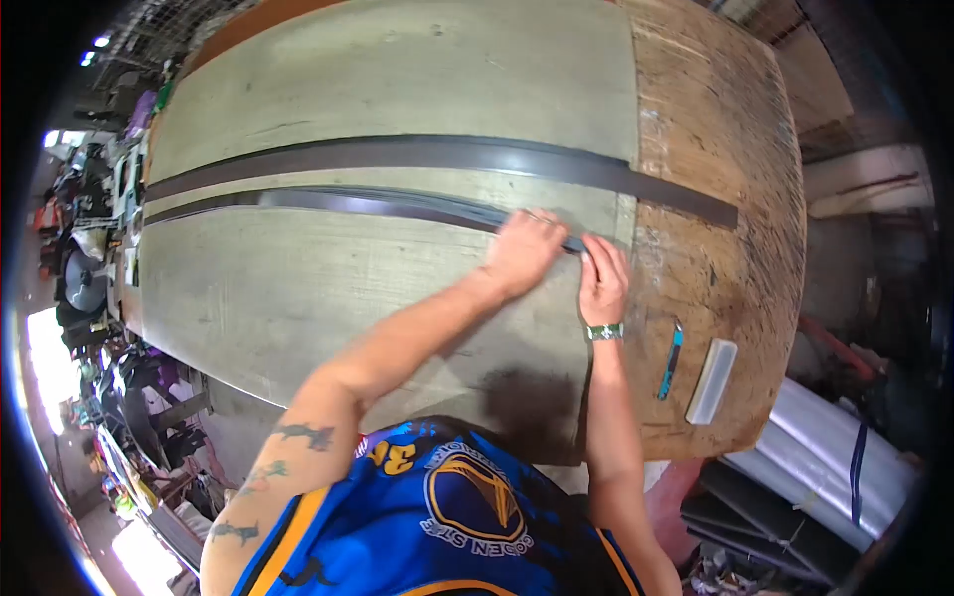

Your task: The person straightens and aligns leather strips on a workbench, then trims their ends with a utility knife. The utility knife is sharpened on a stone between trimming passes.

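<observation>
A long narrow dark strip [397,205] lies curved across the grey-green sheet on the table. My left hand [527,248] is closed over this strip near its right end. Just to the right, my right hand [602,278] pinches the strip's tip, with a green patterned band on the wrist. Beyond both hands, a wider dark strip [447,153] runs roughly parallel, its right end resting on the bare wood.
The wooden tabletop [715,129] shows at the right of the sheet [378,288]. A teal cutter [671,363] and a pale oblong block [712,381] lie near its front. Silvery rolls [825,457] stand off the lower right edge. Cluttered shelves line the left.
</observation>
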Demonstrator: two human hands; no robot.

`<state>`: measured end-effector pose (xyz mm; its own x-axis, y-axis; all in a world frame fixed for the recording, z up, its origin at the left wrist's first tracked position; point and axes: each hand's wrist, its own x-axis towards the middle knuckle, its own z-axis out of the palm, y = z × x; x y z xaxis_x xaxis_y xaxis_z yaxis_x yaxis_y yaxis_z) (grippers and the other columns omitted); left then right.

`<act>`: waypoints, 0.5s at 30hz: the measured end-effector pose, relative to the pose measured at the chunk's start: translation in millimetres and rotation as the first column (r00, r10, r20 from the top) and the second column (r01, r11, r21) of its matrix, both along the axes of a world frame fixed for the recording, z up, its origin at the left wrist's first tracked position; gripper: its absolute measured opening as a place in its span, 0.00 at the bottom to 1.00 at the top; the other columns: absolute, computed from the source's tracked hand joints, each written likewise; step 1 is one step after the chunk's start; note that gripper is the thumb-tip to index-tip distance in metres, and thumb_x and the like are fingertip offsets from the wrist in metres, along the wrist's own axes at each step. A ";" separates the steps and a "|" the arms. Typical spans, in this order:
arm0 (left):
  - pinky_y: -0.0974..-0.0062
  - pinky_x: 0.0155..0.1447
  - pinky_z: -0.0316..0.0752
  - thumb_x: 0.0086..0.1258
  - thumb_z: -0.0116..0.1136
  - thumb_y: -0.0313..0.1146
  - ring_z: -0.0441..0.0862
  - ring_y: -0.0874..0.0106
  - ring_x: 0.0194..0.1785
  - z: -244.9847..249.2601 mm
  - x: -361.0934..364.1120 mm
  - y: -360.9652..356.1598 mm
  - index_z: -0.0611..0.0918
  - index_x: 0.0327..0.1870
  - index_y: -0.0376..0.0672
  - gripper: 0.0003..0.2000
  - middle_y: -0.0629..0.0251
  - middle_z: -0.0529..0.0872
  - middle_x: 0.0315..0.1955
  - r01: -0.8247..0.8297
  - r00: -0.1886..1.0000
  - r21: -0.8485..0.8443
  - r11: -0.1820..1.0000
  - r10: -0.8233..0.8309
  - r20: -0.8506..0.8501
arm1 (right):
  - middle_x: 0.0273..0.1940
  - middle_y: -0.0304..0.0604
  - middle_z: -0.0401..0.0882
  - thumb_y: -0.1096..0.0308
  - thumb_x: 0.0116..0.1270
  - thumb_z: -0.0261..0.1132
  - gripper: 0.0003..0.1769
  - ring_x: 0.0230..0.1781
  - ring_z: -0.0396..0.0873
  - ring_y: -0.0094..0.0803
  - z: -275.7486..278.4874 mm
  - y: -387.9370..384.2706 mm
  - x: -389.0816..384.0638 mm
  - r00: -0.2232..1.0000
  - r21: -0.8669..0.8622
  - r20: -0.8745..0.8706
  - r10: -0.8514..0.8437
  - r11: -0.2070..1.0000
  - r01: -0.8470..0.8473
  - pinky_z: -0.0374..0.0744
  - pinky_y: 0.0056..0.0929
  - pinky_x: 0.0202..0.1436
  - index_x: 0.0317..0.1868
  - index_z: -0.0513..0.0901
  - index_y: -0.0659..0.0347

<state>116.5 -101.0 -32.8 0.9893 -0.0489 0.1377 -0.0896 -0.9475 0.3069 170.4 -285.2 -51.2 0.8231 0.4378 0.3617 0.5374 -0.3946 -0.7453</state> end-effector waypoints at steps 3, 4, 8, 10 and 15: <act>0.56 0.66 0.73 0.75 0.64 0.35 0.81 0.57 0.60 18.8 -34.1 44.5 0.83 0.60 0.42 0.15 0.56 0.87 0.54 -0.062 0.998 -0.074 0.995 0.064 0.029 | 0.53 0.48 0.86 0.77 0.71 0.65 0.16 0.56 0.82 0.49 4.6 -4.6 2.8 0.990 -0.071 0.133 0.053 0.996 -0.044 0.78 0.46 0.60 0.57 0.88 0.60; 0.56 0.67 0.73 0.76 0.64 0.34 0.81 0.58 0.61 18.1 -42.3 57.5 0.83 0.63 0.42 0.17 0.58 0.86 0.55 -0.082 0.995 -0.091 0.992 0.087 0.053 | 0.52 0.49 0.87 0.77 0.72 0.65 0.15 0.56 0.82 0.49 4.3 -5.6 4.1 0.987 -0.075 0.152 0.048 0.997 -0.037 0.78 0.46 0.61 0.56 0.88 0.61; 0.56 0.70 0.74 0.74 0.65 0.30 0.80 0.59 0.63 6.8 -58.8 74.3 0.82 0.67 0.45 0.20 0.62 0.86 0.58 -0.046 0.984 -0.073 0.996 0.057 0.168 | 0.53 0.49 0.87 0.78 0.71 0.65 0.17 0.56 0.82 0.49 8.2 -1.9 0.5 0.973 -0.109 0.222 0.055 0.994 -0.031 0.78 0.46 0.62 0.58 0.89 0.61; 0.55 0.71 0.74 0.72 0.66 0.29 0.80 0.59 0.65 -0.9 -59.1 71.9 0.83 0.68 0.48 0.22 0.63 0.85 0.59 -0.012 0.961 -0.014 1.000 0.015 0.276 | 0.53 0.48 0.88 0.79 0.69 0.66 0.20 0.56 0.82 0.49 7.7 -4.1 -1.6 0.958 -0.140 0.285 0.041 0.990 -0.001 0.77 0.45 0.62 0.60 0.89 0.60; 0.52 0.76 0.73 0.69 0.69 0.32 0.80 0.59 0.70 -11.3 -63.4 73.0 0.84 0.67 0.54 0.24 0.67 0.84 0.65 -0.011 0.952 0.001 1.000 0.010 0.307 | 0.58 0.41 0.88 0.81 0.65 0.67 0.28 0.60 0.82 0.45 2.9 -5.9 -2.2 0.941 -0.261 0.334 0.057 0.965 0.034 0.75 0.45 0.64 0.64 0.90 0.49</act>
<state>53.0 -28.0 -44.1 0.8998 -0.0395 0.4345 -0.1693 -0.9495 0.2641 168.2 -291.2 -48.3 0.6671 0.5625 0.4885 0.7437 -0.5412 -0.3924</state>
